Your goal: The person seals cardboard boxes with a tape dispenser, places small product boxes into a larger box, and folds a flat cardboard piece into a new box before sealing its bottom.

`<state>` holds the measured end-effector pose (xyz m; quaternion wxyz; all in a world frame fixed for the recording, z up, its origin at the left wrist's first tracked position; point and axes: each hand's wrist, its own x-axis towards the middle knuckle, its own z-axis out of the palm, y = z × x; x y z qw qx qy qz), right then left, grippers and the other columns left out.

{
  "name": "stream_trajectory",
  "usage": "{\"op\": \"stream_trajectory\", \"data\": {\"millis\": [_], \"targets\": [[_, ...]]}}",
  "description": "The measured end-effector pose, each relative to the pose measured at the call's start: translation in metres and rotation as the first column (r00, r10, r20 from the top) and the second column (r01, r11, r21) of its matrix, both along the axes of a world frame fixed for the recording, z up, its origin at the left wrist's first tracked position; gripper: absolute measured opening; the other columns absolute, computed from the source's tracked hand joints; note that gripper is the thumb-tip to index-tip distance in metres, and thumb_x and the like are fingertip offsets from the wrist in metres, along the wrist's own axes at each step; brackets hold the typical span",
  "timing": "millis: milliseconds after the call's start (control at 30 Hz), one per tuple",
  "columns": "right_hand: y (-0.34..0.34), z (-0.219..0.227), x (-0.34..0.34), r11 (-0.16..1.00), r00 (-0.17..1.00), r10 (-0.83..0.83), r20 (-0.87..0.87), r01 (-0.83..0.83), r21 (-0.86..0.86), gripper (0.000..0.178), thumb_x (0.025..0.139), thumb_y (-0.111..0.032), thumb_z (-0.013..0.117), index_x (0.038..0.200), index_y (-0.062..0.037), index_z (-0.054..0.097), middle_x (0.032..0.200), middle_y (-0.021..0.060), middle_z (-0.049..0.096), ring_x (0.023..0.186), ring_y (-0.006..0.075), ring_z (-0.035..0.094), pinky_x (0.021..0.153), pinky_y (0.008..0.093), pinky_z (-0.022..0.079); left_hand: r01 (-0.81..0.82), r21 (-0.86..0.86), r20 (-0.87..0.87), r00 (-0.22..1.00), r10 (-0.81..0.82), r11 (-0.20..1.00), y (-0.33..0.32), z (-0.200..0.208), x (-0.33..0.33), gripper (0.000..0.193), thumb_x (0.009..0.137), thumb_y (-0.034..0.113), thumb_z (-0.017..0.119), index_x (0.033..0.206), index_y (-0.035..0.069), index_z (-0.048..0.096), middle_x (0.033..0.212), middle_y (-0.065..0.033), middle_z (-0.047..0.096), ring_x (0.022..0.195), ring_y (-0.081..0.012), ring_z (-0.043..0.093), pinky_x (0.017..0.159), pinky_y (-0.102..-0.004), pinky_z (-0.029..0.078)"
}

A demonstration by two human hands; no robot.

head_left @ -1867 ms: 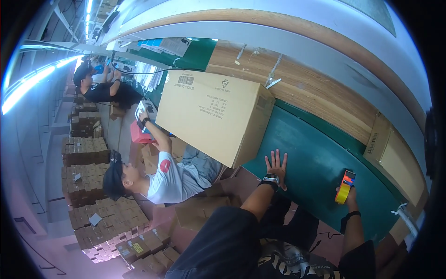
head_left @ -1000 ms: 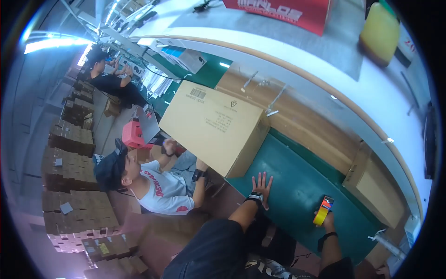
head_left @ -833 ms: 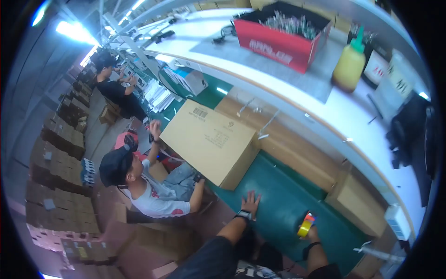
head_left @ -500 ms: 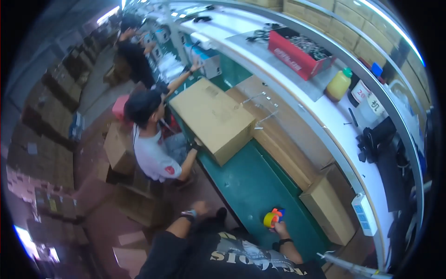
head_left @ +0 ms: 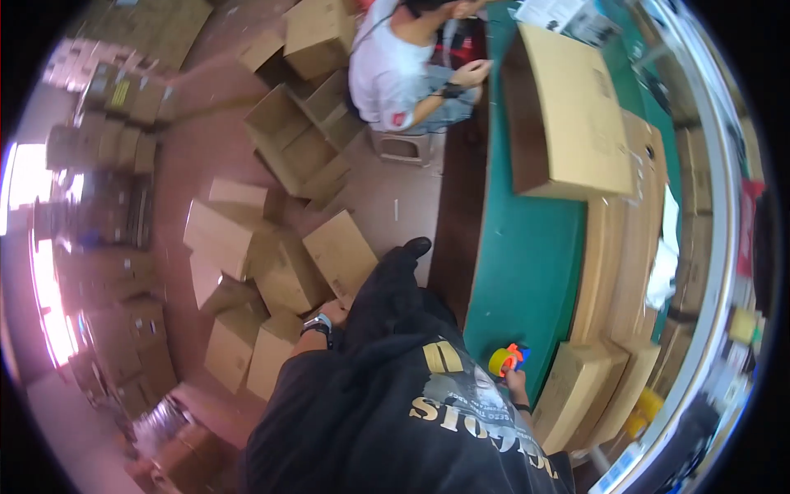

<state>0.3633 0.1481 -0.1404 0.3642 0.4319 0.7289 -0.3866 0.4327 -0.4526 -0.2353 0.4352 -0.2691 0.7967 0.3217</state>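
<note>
In my right hand [head_left: 515, 382] is a tape dispenser [head_left: 517, 356] with an orange and blue body and a roll of yellow tape [head_left: 499, 362]. It is held over the near end of the green bench [head_left: 527, 272]. My left hand [head_left: 332, 312], below a wristwatch, reaches down on the left to an open cardboard box [head_left: 284, 272] on the floor. Its fingers appear curled at the edge of the box, partly hidden by the flap [head_left: 341, 255]. A large closed carton [head_left: 576, 115] rests farther along the bench.
Several open boxes [head_left: 296, 140] lie on the floor to the left. A co-worker in a white shirt [head_left: 391, 74] sits on a stool [head_left: 403, 146] by the bench. Flat cartons [head_left: 580, 387] stand along the bench's right side. Stacked cartons [head_left: 115, 329] line the far left.
The view has swung left and down toward the floor boxes. My left hand has gone down to an open box. The tape dispenser stays in my right hand.
</note>
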Motion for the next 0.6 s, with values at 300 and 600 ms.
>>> {"op": "stream_trajectory", "data": {"millis": [300,600], "targets": [[-0.039,0.037,-0.124,0.828,0.828,0.558,-0.055,-0.551,0.102,0.029,0.074,-0.023,0.072,0.076,0.0063,0.072,0.068,0.0112,0.069,0.064,0.0203,0.069,0.057,0.0355,0.053,0.07,-0.007,-0.105,0.992,-0.07,0.998,-0.037,-0.059,0.051,0.046,0.082,0.033,0.063,0.114,0.0,0.069,0.121,-0.0287,0.063,0.119,-0.0382,0.06,0.098,-0.0443,0.049],[-0.112,0.063,-0.203,0.772,0.792,0.608,0.059,-0.607,0.191,0.028,0.073,-0.023,0.067,0.082,0.0031,0.074,0.074,0.0128,0.071,0.076,0.0207,0.071,0.066,0.0347,0.056,-0.038,-0.574,-0.154,0.986,-0.062,0.818,-0.175,-0.081,-0.255,0.053,0.081,0.034,0.066,0.127,0.008,0.065,0.159,-0.0178,0.025,0.146,-0.0384,0.024,0.115,-0.0569,0.024]]}}
